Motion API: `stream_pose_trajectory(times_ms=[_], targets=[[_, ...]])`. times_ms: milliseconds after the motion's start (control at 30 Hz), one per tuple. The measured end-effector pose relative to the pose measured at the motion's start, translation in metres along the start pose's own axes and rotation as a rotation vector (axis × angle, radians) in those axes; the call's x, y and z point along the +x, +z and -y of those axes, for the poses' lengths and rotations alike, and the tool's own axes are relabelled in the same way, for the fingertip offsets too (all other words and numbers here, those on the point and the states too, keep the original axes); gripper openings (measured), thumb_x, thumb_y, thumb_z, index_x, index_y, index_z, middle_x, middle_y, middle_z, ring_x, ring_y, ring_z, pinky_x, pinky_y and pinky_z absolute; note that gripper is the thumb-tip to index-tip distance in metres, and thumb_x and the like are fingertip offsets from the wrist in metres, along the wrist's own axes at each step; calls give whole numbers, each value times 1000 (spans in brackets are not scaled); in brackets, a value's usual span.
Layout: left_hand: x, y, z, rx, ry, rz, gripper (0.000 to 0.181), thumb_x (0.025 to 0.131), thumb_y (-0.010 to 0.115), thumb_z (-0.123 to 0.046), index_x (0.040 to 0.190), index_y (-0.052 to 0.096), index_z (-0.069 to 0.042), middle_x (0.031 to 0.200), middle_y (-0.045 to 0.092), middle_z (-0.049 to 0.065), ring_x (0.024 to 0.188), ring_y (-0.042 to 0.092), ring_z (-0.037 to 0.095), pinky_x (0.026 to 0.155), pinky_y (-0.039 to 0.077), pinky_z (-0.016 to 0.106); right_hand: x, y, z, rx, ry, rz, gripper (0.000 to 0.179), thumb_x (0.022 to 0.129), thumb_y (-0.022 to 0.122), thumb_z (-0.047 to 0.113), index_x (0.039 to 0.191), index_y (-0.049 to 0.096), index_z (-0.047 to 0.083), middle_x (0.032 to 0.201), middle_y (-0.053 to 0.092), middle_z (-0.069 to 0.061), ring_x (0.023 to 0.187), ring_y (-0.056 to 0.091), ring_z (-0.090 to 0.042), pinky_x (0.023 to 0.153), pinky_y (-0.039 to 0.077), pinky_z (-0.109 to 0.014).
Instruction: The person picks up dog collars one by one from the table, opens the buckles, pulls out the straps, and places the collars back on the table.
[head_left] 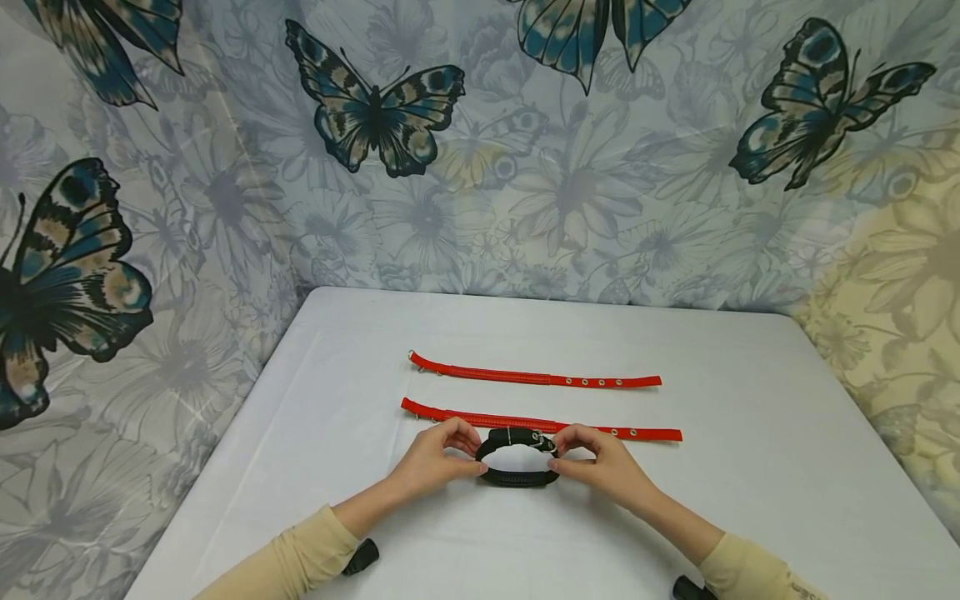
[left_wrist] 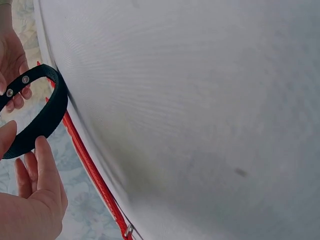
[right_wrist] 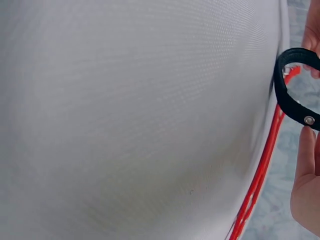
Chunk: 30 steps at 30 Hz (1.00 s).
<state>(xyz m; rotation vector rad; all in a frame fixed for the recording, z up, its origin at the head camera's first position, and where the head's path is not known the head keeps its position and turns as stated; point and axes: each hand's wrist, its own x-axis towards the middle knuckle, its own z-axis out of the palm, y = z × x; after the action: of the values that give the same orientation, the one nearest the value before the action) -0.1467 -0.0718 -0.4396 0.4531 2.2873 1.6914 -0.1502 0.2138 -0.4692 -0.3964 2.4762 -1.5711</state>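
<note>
A black collar, buckled into a loop, stands between both hands over the near half of the table. My left hand pinches its left side between thumb and fingers. On the opposite side my right hand pinches the loop near the metal buckle and ring. Metal eyelets show on the black band in the left wrist view. Just behind the loop, a red collar lies stretched out flat, partly covered by the fingers and the black collar. Farther back, a second red collar lies roughly parallel to it.
The white table backs onto a floral cloth printed with large butterflies, which also hangs along the left and right sides. Dark devices sit under the wrists by the sleeves.
</note>
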Motion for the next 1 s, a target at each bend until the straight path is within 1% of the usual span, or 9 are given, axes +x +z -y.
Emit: stream_pose_trajectory(times_ms=[133, 200, 267, 433, 700, 767, 867, 933, 1000], targets=[[7, 2, 19, -4, 6, -3, 28, 79, 78, 0, 102, 62, 0, 96, 65, 8, 93, 64, 28, 75, 53, 20, 0, 0, 2, 19, 3, 8, 22, 83, 79, 26, 97, 66, 15, 93, 64, 0, 95, 61, -18, 86, 51, -36], [11, 3, 26, -1, 22, -7, 29, 79, 79, -3, 102, 62, -2, 96, 65, 6, 92, 64, 24, 76, 54, 21, 0, -1, 2, 19, 8, 13, 22, 83, 79, 26, 97, 66, 15, 93, 64, -1, 95, 60, -19, 82, 53, -31], [13, 3, 29, 4, 43, -12, 29, 79, 81, -8, 103, 64, -5, 96, 65, 3, 92, 64, 20, 78, 55, 22, 1, -1, 2, 22, 12, 18, 23, 83, 79, 25, 98, 66, 14, 93, 63, -3, 94, 60, -19, 78, 55, -28], [17, 2, 27, -3, 88, -21, 29, 79, 83, -18, 102, 66, -10, 98, 66, 2, 93, 64, 18, 80, 55, 25, 3, -2, 1, -5, 5, 21, 24, 83, 79, 28, 97, 66, 14, 92, 63, -3, 93, 60, -19, 79, 55, -28], [16, 2, 25, -25, 100, -15, 28, 79, 83, -16, 102, 67, -10, 98, 66, 3, 94, 63, 21, 79, 56, 25, 3, -2, 0, -38, -11, 11, 23, 83, 79, 31, 96, 65, 17, 90, 64, 1, 93, 60, -18, 83, 50, -32], [16, 2, 25, -24, 101, -13, 28, 79, 83, -15, 102, 67, -10, 98, 66, 3, 93, 64, 21, 78, 56, 25, 2, -2, 0, -20, -20, 11, 24, 83, 79, 29, 98, 66, 16, 91, 64, 1, 93, 60, -18, 83, 52, -31], [16, 2, 24, -20, 105, -10, 28, 79, 83, -16, 102, 67, -10, 97, 66, 1, 93, 64, 20, 78, 56, 25, 2, -2, 1, 40, -43, 15, 26, 83, 79, 25, 103, 66, 14, 95, 64, -3, 93, 60, -18, 81, 55, -29], [16, 2, 24, -18, 106, -8, 28, 79, 83, -16, 102, 67, -11, 97, 66, 1, 92, 63, 19, 78, 56, 26, 2, -1, 1, 86, -65, 19, 28, 83, 79, 22, 106, 66, 13, 97, 64, -6, 93, 59, -18, 79, 57, -30], [16, 3, 25, -12, 111, -8, 28, 79, 82, -16, 102, 67, -11, 97, 66, 0, 92, 64, 18, 78, 56, 26, 2, 0, 2, 104, -91, 19, 27, 84, 78, 21, 107, 66, 14, 99, 64, -7, 93, 59, -17, 78, 57, -30]])
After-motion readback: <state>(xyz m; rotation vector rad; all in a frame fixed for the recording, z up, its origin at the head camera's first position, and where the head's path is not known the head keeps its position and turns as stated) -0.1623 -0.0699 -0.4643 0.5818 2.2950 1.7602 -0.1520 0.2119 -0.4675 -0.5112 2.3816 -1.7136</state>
